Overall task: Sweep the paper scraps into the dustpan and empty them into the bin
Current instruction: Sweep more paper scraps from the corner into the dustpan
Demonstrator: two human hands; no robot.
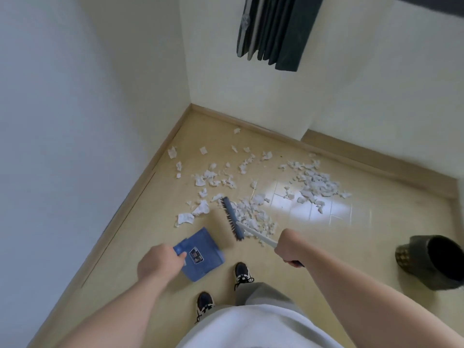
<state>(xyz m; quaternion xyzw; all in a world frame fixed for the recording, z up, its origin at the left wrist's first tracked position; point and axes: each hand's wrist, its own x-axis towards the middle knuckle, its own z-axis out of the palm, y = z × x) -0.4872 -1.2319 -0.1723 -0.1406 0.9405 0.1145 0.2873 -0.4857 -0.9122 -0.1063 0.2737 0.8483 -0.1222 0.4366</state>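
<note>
White paper scraps (253, 212) lie scattered over the beige floor, with a second heap (315, 182) further right. My left hand (159, 262) grips the handle of a blue dustpan (200, 254), held low in front of my feet. My right hand (288, 247) grips the pale handle of a blue broom (232, 218). Its dark bristled head is down among the scraps, just beyond the dustpan. A dark bin (434, 262) stands on the floor at the right edge.
White walls (75, 121) meet in a corner behind the scraps, edged by a beige skirting board (251, 124). A dark curtain (276, 31) hangs above. My two dark shoes (242, 272) stand just behind the dustpan.
</note>
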